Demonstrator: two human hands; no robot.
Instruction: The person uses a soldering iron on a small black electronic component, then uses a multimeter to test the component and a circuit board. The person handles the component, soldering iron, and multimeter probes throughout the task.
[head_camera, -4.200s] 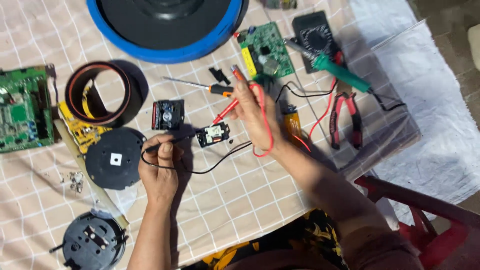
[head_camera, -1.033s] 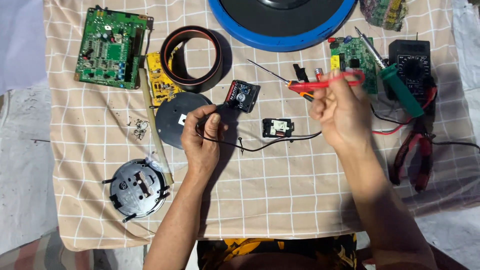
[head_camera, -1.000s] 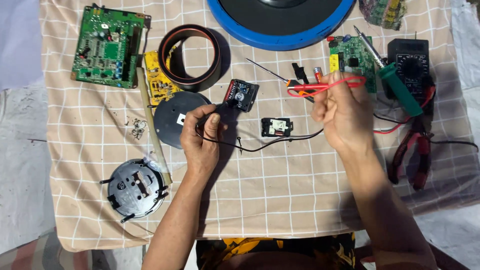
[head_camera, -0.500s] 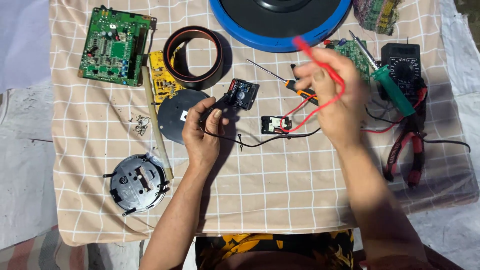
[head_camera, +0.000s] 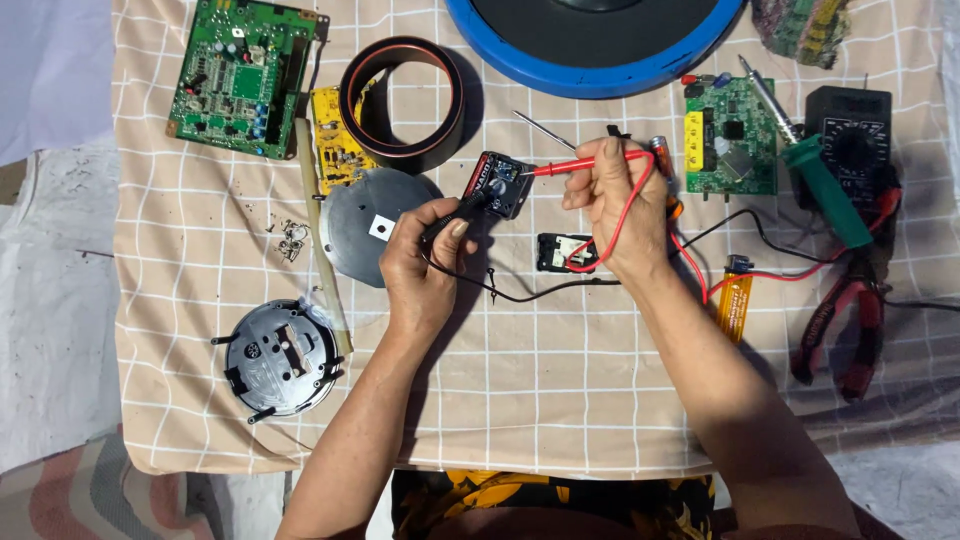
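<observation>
Both probes are already down on the small black module (head_camera: 497, 183), so the testing looks under way rather than finished. The left hand (head_camera: 425, 260) pinches the black probe (head_camera: 452, 212), the right hand (head_camera: 615, 205) the red probe (head_camera: 575, 166); the module lies on the worktop (head_camera: 560, 400) between both grips.

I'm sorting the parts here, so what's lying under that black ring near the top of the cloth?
A yellow circuit board lies partly under the black ring, showing left of it and through its opening. The checked cloth shows inside too. How far the board runs beneath the ring's wall is hidden.
</observation>
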